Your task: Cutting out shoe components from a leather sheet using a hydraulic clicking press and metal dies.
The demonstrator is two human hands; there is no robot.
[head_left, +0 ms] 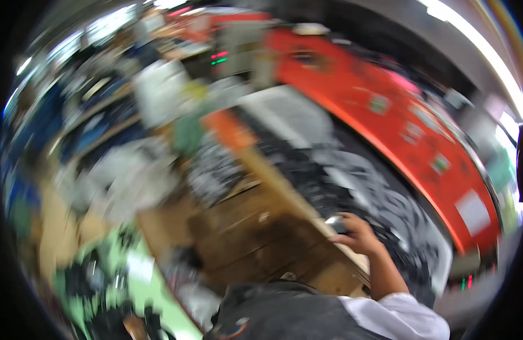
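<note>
My right hand (358, 233) reaches out from a white sleeve, over the wooden edge of a long table. Its fingers and thumb are closed round a small dark, rounded object with a shiny top (335, 223); blur hides its exact kind. Beside the hand, black and grey cut pieces (358, 181) lie spread along the table. My left hand does not show. A dark garment front (267, 311) covers my body at the lower edge.
A long red machine (363, 107) runs behind the table. At the lower left stands a green table (159, 294) bearing black pieces. White plastic bags (131, 175) and a patterned grey bundle (213, 170) rest near the brown wooden floor (244, 238). Shelves (105, 136) hold dark blue stacks.
</note>
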